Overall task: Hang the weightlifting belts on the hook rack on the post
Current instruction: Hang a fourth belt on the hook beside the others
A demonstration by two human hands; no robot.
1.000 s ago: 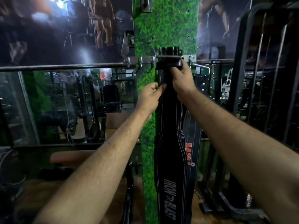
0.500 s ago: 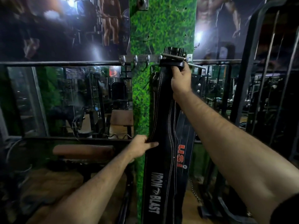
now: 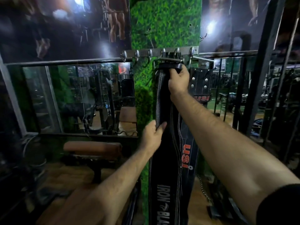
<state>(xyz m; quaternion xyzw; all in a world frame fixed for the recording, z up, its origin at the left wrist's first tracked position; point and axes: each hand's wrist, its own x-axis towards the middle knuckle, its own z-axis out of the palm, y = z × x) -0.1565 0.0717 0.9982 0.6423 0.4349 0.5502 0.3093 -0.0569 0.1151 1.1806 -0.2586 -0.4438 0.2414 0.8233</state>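
Head view: a green, grass-patterned post point(image 3: 165, 30) stands in the middle, with a metal hook rack point(image 3: 159, 51) fixed across it. Several hooks on the rack's left part hang bare.

A black belt point(image 3: 164, 159) marked IRON BLAST hangs down the front of the post from the middle of the rack, its metal buckle point(image 3: 170, 58) up at the hooks. Whether the buckle sits fully on a hook cannot be told.

The right hand point(image 3: 177, 80) grips the top of this belt just under the buckle, fingers curled over the folded strap end. The left hand point(image 3: 153, 135) is lower, at the belt's left edge, with the thumb lying on the front face and the fingers wrapped behind the edge, pinching it.

A second belt point(image 3: 186, 156), black with red USI lettering, hangs just behind and to the right of the first, partly covered by it and by the right forearm. Farther right, a studded belt point(image 3: 200, 82), also marked USI, hangs from a rod point(image 3: 203, 58) that sticks out from the rack's right end.

To the left of the post, a mirror point(image 3: 78, 98) reflects gym machines, and a brown padded bench point(image 3: 92, 147) stands below it. Dark frames point(image 3: 258, 78) fill the right side.
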